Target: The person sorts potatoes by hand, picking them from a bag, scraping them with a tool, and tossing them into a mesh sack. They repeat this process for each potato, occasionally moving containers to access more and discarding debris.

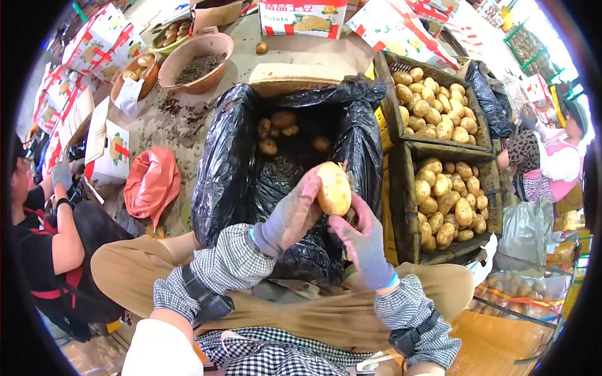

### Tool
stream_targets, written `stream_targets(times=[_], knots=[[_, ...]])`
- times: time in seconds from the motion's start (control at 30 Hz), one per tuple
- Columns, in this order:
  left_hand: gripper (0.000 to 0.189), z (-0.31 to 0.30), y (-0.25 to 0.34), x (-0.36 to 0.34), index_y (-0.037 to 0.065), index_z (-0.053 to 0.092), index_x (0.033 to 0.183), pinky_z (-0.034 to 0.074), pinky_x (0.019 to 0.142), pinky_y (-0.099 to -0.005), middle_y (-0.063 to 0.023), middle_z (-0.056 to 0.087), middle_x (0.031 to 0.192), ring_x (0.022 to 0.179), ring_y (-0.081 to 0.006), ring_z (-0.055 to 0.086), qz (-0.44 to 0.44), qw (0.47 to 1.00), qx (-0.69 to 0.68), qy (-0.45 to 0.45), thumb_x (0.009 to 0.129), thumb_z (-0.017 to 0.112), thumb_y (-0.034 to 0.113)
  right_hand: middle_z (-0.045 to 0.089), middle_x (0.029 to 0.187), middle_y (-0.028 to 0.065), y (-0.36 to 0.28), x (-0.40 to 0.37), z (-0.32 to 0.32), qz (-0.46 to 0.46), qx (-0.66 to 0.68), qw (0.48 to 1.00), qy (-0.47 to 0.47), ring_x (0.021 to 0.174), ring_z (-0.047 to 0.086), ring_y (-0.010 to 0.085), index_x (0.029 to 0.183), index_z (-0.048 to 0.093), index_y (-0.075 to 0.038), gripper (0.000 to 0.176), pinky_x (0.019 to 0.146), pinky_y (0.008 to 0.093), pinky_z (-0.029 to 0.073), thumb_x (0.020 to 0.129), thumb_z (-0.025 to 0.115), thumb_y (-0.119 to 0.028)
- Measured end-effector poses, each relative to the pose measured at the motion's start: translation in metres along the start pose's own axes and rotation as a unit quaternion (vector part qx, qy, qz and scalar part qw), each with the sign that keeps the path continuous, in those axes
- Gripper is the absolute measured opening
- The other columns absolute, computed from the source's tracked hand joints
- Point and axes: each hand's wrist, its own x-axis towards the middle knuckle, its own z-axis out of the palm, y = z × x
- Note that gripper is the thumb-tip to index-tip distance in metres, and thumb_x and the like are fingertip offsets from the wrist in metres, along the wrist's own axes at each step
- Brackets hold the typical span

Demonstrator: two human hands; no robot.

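A large pale-yellow potato is held up over a box lined with black plastic. My left hand, in a purple-grey glove, grips the potato from its left side. My right hand, gloved alike, has its thumb and fingers curled at the potato's lower right edge. Something brownish shows between those right fingers, too hidden to name. Inside the lined box lie several darker, dirt-covered potatoes and loose soil.
Two crates of potatoes stand at the right. A basin of soil, a red sack and printed cartons lie around. One person sits at left, another at far right.
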Motion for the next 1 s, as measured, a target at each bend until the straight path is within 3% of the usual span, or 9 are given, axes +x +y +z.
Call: stream_targets(times=[0.13, 0.2, 0.27, 0.3, 0.63, 0.7, 0.8, 0.9, 1.0], knots=[[0.059, 0.007, 0.01, -0.015, 0.009, 0.029, 0.144, 0.034, 0.104, -0.0304, -0.0053, 0.045, 0.134, 0.122, -0.0148, 0.044, 0.038, 0.983, 0.178, -0.017, 0.099, 0.043, 0.044, 0.055, 0.108, 0.002, 0.006, -0.005, -0.004, -0.098, -0.09, 0.991, 0.03, 0.082, 0.054, 0.0067, 0.131, 0.047, -0.001, 0.06, 0.07, 0.0189, 0.046, 0.076, 0.072, 0.001], [0.058, 0.005, 0.009, -0.018, 0.008, 0.031, 0.142, 0.039, 0.098, -0.027, -0.0037, 0.045, 0.133, 0.118, -0.0127, 0.046, 0.044, 0.992, 0.121, -0.012, 0.096, 0.054, 0.034, 0.055, 0.112, 0.0044, 0.007, -0.005, -0.01, -0.157, -0.166, 0.972, 0.054, 0.086, 0.057, 0.0102, 0.129, 0.049, -0.003, 0.061, 0.073, 0.0211, 0.048, 0.073, 0.072, 0.003], [0.06, 0.005, 0.01, -0.021, 0.008, 0.035, 0.14, 0.042, 0.093, -0.0249, -0.0027, 0.047, 0.132, 0.115, -0.012, 0.049, 0.013, 0.988, 0.153, -0.008, 0.09, 0.065, 0.017, 0.054, 0.119, 0.011, 0.005, -0.003, -0.016, -0.326, -0.369, 0.867, 0.08, 0.1, 0.059, 0.0221, 0.126, 0.052, -0.005, 0.063, 0.083, 0.0291, 0.05, 0.067, 0.072, 0.005], [0.056, 0.006, 0.012, -0.022, 0.008, 0.044, 0.133, 0.043, 0.092, -0.0233, -0.0042, 0.05, 0.131, 0.114, -0.0119, 0.051, 0.007, 0.993, 0.115, 0.007, 0.083, 0.07, 0.004, 0.054, 0.12, 0.0148, 0.007, -0.004, -0.019, -0.323, -0.369, 0.868, 0.076, 0.111, 0.056, 0.0296, 0.125, 0.052, -0.005, 0.063, 0.091, 0.0345, 0.048, 0.065, 0.073, 0.004], [0.017, 0.011, 0.017, -0.021, 0.011, 0.058, 0.105, 0.051, 0.092, -0.0377, -0.0143, 0.055, 0.129, 0.11, -0.0212, 0.058, -0.019, 1.0, 0.014, 0.01, 0.09, 0.063, 0.016, 0.056, 0.118, 0.0123, -0.003, -0.008, -0.023, -0.337, -0.347, 0.875, 0.02, 0.108, 0.058, 0.0249, 0.127, 0.048, -0.003, 0.067, 0.092, 0.032, 0.047, 0.067, 0.078, -0.004], [0.015, 0.007, 0.023, -0.015, 0.01, 0.057, 0.105, 0.051, 0.092, -0.0412, -0.0144, 0.06, 0.122, 0.108, -0.0246, 0.06, -0.029, 0.997, -0.058, 0.048, 0.093, 0.057, 0.019, 0.058, 0.114, 0.0108, -0.006, -0.01, -0.019, -0.111, 0.007, 0.994, -0.002, 0.1, 0.061, 0.02, 0.128, 0.045, 0.001, 0.063, 0.086, 0.0289, 0.05, 0.073, 0.076, -0.004], [0.024, -0.021, 0.039, 0.005, 0.009, 0.057, 0.106, 0.051, 0.092, -0.042, -0.0119, 0.063, 0.114, 0.106, -0.0246, 0.061, -0.004, 0.992, -0.006, 0.128, 0.097, 0.051, 0.03, 0.059, 0.109, 0.0102, -0.018, -0.015, -0.027, -0.023, 0.116, 0.992, 0.045, 0.091, 0.062, 0.0162, 0.127, 0.044, 0.004, 0.057, 0.079, 0.0273, 0.053, 0.08, 0.072, -0.007], [0.028, -0.071, 0.062, 0.044, 0.009, 0.056, 0.109, 0.053, 0.084, -0.0377, -0.0068, 0.063, 0.098, 0.093, -0.0218, 0.063, -0.049, 0.973, 0.068, 0.216, 0.096, 0.051, 0.033, 0.061, 0.109, 0.0125, -0.037, -0.029, -0.037, -0.075, 0.175, 0.979, 0.075, 0.088, 0.062, 0.0193, 0.127, 0.048, 0.0, 0.043, 0.077, 0.0316, 0.055, 0.09, 0.06, -0.017], [0.018, -0.123, 0.047, 0.101, 0.011, 0.06, 0.104, 0.048, 0.064, -0.028, -0.0021, 0.06, 0.084, 0.071, -0.0122, 0.055, -0.036, 0.926, 0.235, 0.295, 0.086, 0.061, 0.015, 0.059, 0.117, 0.0173, -0.048, -0.035, -0.05, -0.131, 0.248, 0.953, 0.119, 0.091, 0.062, 0.0231, 0.129, 0.048, 0.0, 0.042, 0.079, 0.0341, 0.054, 0.092, 0.056, -0.019]])
